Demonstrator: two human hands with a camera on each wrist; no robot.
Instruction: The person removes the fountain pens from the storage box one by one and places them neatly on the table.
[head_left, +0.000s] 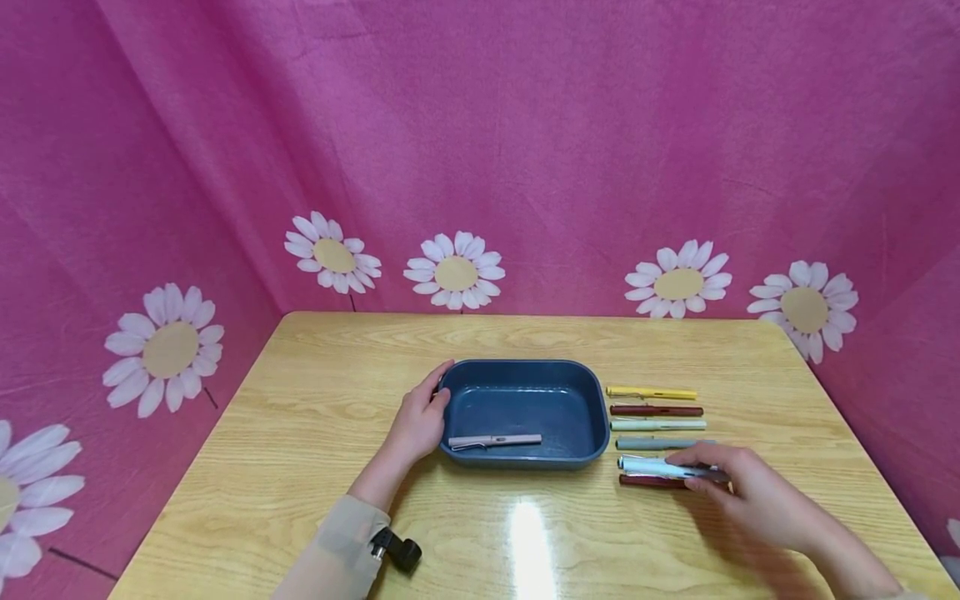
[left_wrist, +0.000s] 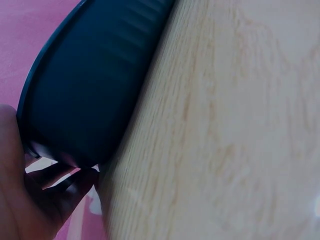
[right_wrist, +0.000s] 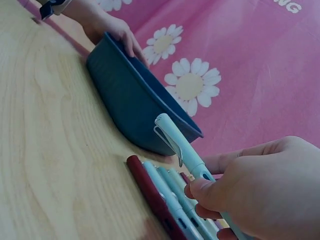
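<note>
A dark blue rectangular tray (head_left: 525, 408) stands on the table, with one greyish-pink clip pen (head_left: 510, 439) lying along its near side. At the tray's left end my left hand (head_left: 420, 421) grips the wall, thumb at the rim and fingers outside. My right hand (head_left: 757, 492) pinches a pale blue pen (right_wrist: 187, 150) between thumb and fingers, its clip end pointing toward the tray. The held pen is raised over the nearest pens of a row, among them a dark red pen (right_wrist: 152, 195) and another light blue pen (right_wrist: 167, 195).
Right of the tray, the row continues with a grey-green pen (head_left: 652, 443), a pale green pen (head_left: 660, 425), a dark red pen (head_left: 660, 411) and a yellow pen (head_left: 663, 393). A pink flowered curtain (head_left: 525, 167) borders the wooden table (head_left: 480, 533) at the back and sides.
</note>
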